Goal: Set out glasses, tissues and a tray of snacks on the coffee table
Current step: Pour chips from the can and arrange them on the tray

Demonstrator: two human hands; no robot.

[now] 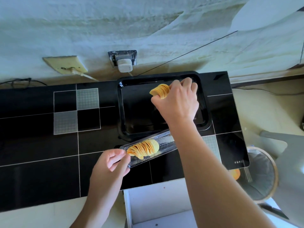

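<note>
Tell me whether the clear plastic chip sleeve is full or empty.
Partly full: the clear plastic chip sleeve holds stacked chips at its near end; its far end is bare.

1. One black tray (131, 112) sits on the worktop (32, 145), toward 1 o'clock.
2. One clear plastic chip sleeve (164, 142) lies just beside the tray's 6 o'clock edge.
3. Two stacks of chips: one (160, 91) gripped over the tray, one (144, 148) in the sleeve.
4. Two hands: left hand (113, 160) at 6 o'clock, right hand (177, 101) at 1 o'clock.
5. Two wall outlets: one beige (65, 65), one dark-framed (123, 58), at 11 and 12 o'clock.
6. One bin (261, 175) at 4 o'clock.
</note>
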